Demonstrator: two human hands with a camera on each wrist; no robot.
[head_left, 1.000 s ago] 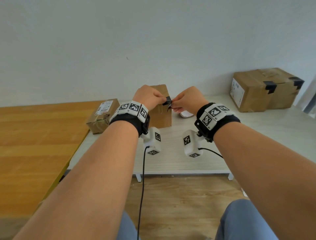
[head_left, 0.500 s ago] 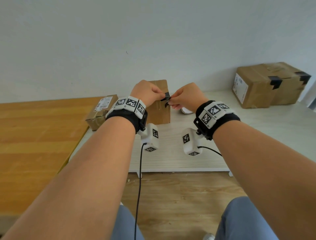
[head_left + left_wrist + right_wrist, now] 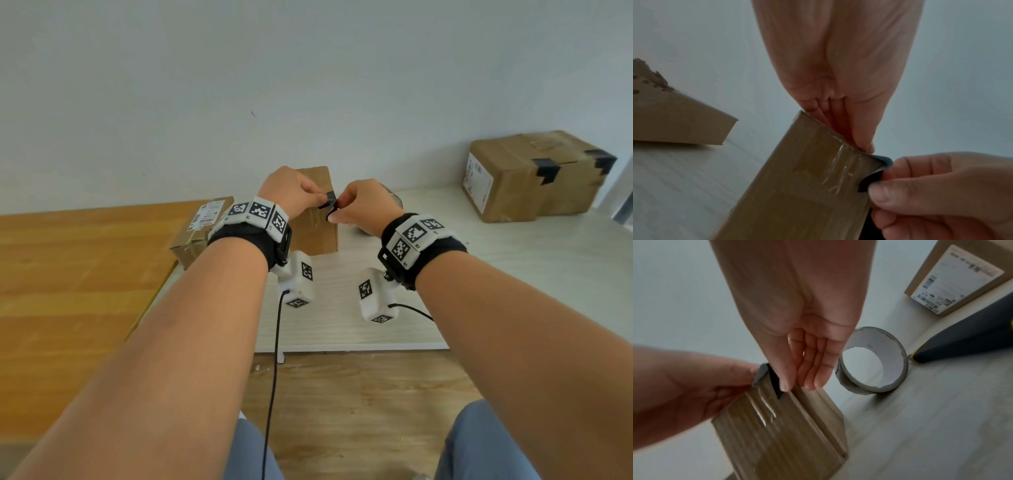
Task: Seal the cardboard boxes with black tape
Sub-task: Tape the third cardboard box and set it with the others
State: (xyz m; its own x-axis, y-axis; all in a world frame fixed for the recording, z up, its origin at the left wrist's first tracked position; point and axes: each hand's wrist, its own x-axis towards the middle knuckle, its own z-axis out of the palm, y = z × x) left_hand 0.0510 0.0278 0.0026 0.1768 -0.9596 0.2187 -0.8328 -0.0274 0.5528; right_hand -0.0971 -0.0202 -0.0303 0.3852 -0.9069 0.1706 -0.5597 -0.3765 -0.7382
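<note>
A small upright cardboard box (image 3: 315, 236) stands on the white table (image 3: 342, 325) near the wall. A short piece of black tape (image 3: 330, 199) lies bent over its top front edge. My left hand (image 3: 313, 197) pinches the tape's left end at the box top (image 3: 797, 186). My right hand (image 3: 337, 214) pinches the tape's other end between thumb and forefinger. In the left wrist view the tape (image 3: 882, 160) curls over the box corner. In the right wrist view my right hand (image 3: 797, 384) points down at the tape (image 3: 761, 373) on the box (image 3: 781, 434).
A tape roll (image 3: 851, 384) stands on edge just right of the box. A low labelled box (image 3: 202, 233) lies to the left, by a wooden surface (image 3: 68, 291). Two boxes with black tape patches (image 3: 513, 185) sit at the back right. A dark object (image 3: 962, 340) lies beyond the roll.
Both hands have stayed at the box's top edge with the tape piece between them. The head view has shifted slightly.
</note>
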